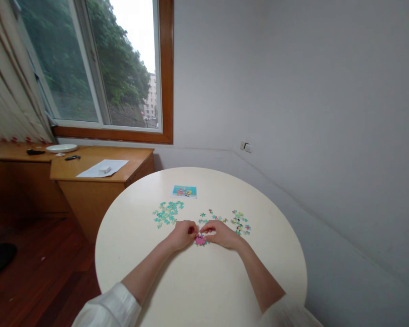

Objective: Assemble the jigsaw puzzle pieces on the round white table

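Note:
A small joined patch of pink jigsaw puzzle (200,240) lies on the round cream table (191,286), with teal bits round its border. At its upper left edge, my left hand (184,234) is closed, thumb and fingertips pinched on a puzzle piece. My right hand (221,233) reaches in from the other side, index finger and thumb bent in a pinch at the patch's upper right. The pieces at the fingertips are tiny and partly covered by the fingers. Just beyond the hands are a few loose multicoloured pieces (213,218).
Loose teal pieces (168,212) spread at left, and mixed-colour pieces (240,221) at right. A picture card (184,191) lies toward the table's far side. Left of the table, a wooden desk (139,159) holds paper (119,165) and a white plate (62,148). Walls stand behind and right.

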